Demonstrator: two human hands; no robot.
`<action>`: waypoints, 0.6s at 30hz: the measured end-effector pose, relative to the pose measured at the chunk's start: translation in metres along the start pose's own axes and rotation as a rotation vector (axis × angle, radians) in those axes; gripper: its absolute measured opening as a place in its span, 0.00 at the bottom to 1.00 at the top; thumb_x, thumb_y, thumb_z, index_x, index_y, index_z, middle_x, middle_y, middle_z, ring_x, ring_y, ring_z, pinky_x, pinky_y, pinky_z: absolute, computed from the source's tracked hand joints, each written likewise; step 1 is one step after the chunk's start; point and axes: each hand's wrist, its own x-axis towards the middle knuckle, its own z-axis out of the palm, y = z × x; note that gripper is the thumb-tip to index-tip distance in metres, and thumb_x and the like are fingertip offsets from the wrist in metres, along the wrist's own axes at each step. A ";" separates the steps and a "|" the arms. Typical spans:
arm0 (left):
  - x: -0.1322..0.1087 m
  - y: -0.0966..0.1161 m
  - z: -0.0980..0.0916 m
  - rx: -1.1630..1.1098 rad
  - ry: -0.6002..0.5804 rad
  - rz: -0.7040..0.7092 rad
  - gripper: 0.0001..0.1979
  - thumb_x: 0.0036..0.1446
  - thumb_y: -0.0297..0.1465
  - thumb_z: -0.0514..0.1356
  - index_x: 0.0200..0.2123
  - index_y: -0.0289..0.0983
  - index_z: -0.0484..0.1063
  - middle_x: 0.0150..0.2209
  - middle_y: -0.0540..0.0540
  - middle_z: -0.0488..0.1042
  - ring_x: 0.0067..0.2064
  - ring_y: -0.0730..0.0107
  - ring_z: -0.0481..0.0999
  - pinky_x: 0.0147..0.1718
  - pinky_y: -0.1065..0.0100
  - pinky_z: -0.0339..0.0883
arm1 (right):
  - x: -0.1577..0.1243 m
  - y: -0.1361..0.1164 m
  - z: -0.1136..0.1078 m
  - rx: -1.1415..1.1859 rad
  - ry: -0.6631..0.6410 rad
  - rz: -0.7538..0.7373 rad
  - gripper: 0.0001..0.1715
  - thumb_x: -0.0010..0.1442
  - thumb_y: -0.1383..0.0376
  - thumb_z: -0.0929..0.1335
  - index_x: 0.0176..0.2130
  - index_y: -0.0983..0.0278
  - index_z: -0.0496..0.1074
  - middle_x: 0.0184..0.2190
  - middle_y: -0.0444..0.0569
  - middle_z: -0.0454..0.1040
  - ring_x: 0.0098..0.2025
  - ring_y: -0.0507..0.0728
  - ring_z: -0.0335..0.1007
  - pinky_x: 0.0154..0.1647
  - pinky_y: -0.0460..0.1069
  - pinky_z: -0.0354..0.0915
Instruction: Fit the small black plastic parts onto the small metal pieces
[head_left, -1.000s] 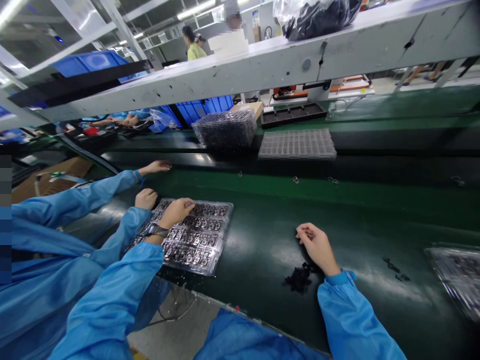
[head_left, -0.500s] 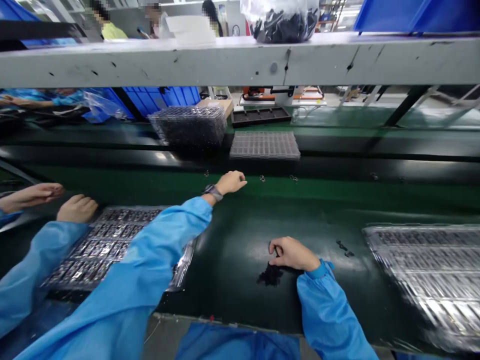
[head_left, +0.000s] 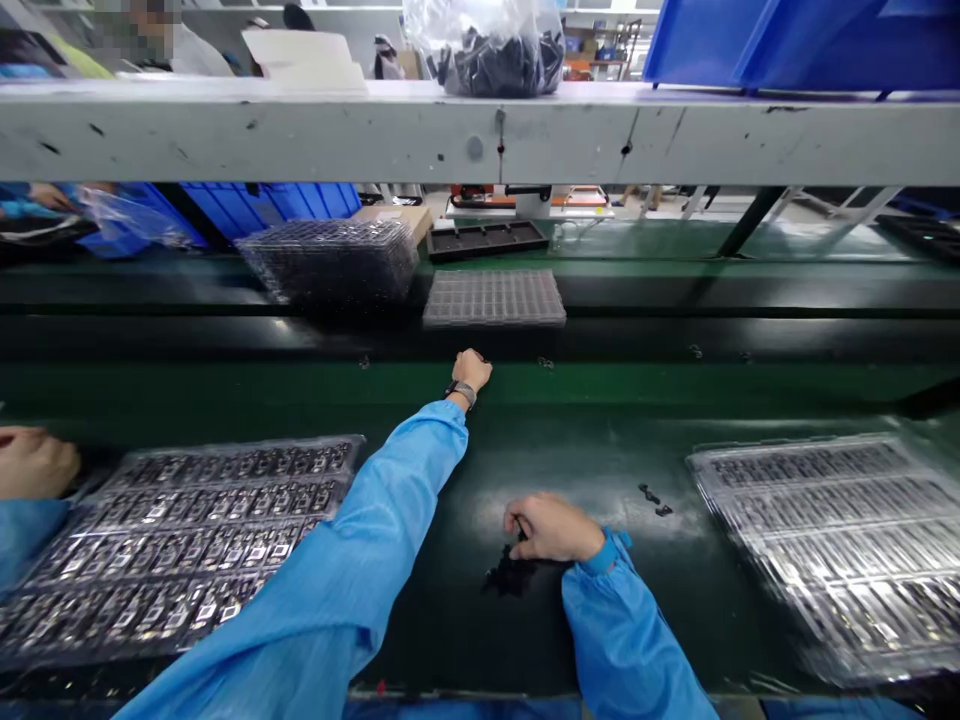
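My left hand (head_left: pixel 472 370), a watch on its wrist, reaches to the far green strip of the bench. Its fingers are pinched together where a small dark part lay, and they mostly hide what is between them. Close to me, my right hand (head_left: pixel 553 527) is curled with thumb and forefinger round a small black piece (head_left: pixel 521 536). Directly below those fingertips lies a pile of small black pieces (head_left: pixel 508 575). A few loose black pieces (head_left: pixel 651 495) rest to the right of this hand. Another small part (head_left: pixel 545 362) lies on the strip right of my left hand.
Clear trays of small electronic parts stand at left (head_left: pixel 180 540) and right (head_left: pixel 832 540). A co-worker's hand (head_left: pixel 37 462) is by the left tray. Farther back are an empty clear tray (head_left: pixel 495 297), stacked trays (head_left: pixel 334 260) and a grey overhead shelf (head_left: pixel 375 140).
My left hand has reached farther forward, onto a small part on the strip, and its fingers have closed. My right hand stays over the pile. The view has turned slightly right.
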 end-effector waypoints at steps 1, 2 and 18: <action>0.000 -0.001 -0.001 -0.047 0.009 -0.006 0.12 0.51 0.30 0.72 0.39 0.36 0.77 0.52 0.31 0.78 0.59 0.47 0.75 0.52 0.57 0.66 | 0.001 -0.001 0.002 -0.006 -0.008 -0.005 0.17 0.51 0.61 0.80 0.42 0.58 0.79 0.29 0.40 0.78 0.33 0.54 0.72 0.32 0.46 0.53; -0.001 -0.002 -0.002 -0.101 0.016 -0.013 0.12 0.51 0.29 0.72 0.39 0.37 0.77 0.50 0.32 0.79 0.58 0.49 0.75 0.51 0.58 0.66 | 0.002 -0.002 0.003 -0.008 -0.018 -0.013 0.17 0.51 0.61 0.80 0.42 0.58 0.79 0.28 0.40 0.77 0.33 0.54 0.72 0.31 0.45 0.52; -0.138 -0.064 -0.059 -1.230 -0.404 -0.209 0.11 0.56 0.27 0.69 0.44 0.34 0.79 0.36 0.44 0.78 0.31 0.78 0.76 0.30 0.76 0.71 | 0.003 -0.009 0.008 0.038 -0.067 -0.023 0.06 0.54 0.69 0.77 0.33 0.61 0.78 0.22 0.38 0.69 0.27 0.50 0.64 0.30 0.45 0.51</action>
